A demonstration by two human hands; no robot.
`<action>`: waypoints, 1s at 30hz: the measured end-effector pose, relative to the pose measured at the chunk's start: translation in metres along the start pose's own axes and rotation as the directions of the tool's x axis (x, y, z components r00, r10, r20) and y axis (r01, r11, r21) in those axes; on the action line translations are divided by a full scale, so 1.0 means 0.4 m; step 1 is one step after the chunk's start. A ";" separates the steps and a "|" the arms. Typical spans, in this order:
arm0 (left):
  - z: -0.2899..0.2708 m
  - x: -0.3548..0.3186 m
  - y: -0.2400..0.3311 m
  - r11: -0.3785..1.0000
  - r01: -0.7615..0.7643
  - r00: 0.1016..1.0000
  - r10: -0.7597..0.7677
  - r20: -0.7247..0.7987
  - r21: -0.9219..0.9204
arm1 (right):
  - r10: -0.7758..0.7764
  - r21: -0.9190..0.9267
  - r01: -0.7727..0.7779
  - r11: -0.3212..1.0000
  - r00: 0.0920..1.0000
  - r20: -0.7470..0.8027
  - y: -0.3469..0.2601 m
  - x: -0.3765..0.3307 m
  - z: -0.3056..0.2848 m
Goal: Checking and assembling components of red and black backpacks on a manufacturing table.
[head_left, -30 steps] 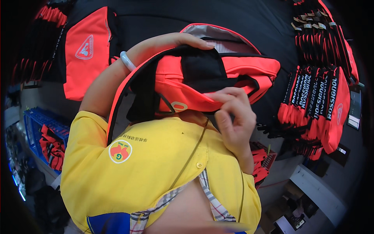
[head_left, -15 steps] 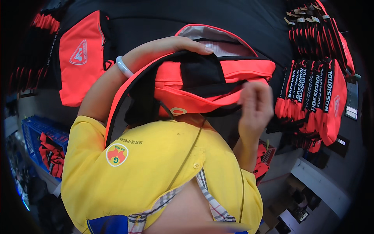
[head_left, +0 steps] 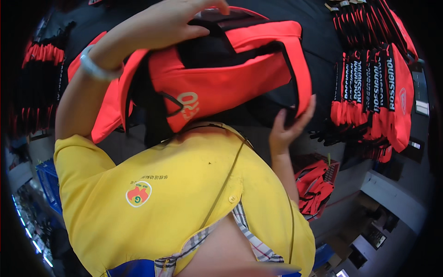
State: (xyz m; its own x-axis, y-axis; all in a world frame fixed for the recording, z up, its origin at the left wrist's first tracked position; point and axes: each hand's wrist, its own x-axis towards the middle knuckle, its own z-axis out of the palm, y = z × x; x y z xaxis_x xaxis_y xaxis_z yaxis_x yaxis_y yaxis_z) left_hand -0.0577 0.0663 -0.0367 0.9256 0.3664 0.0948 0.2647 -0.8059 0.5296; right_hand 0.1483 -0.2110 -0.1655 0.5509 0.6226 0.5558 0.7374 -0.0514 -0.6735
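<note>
A red and black bag (head_left: pixel 230 85) with pale lettering lies tilted in front of my chest, and its front pocket gapes at the right end. My left hand (head_left: pixel 184 23) arches over the bag's top, thumb and fingers wrapped round the upper edge by the raised lid. At the lower right corner, my right hand (head_left: pixel 291 131) has the red and black end of the pocket flap (head_left: pixel 300 76) between thumb and fingers. The bag's underside and inside are mostly hidden.
Another red bag (head_left: pixel 104 117) lies flat at the left, partly under my left arm. Stacked red and black bags stand at the left (head_left: pixel 41 83) and the right (head_left: pixel 369 92). A red crate (head_left: pixel 330 173) of red pieces sits low right; a blue crate (head_left: pixel 48 180) stands low left.
The bag has turned and moved up, and its front pocket has opened wider. My left hand has moved up and left; my right hand has moved down to the bag's right corner.
</note>
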 end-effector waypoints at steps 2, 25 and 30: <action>-0.016 0.013 0.147 0.915 -0.225 0.973 0.191 0.132 0.335 | -0.173 -0.104 0.169 0.980 0.985 -0.026 -0.047 0.072 -0.054; 0.270 -0.117 0.285 0.927 -0.367 0.930 0.366 -0.018 -0.084 | 0.370 -0.152 -0.451 0.879 0.446 0.815 0.256 0.346 0.174; 0.275 -0.112 0.271 0.976 -0.101 0.993 0.087 -0.079 -0.195 | 0.443 -0.070 -0.826 0.559 0.226 0.867 0.133 0.319 0.166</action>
State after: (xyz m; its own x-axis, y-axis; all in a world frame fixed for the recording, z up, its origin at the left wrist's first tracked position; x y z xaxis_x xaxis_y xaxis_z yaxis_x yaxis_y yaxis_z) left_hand -0.0406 -0.0887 -0.0762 0.9210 0.3303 0.2065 0.1121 -0.7324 0.6716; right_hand 0.2319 -0.0824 -0.1630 0.1125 0.7956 -0.5953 -0.0156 -0.5976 -0.8016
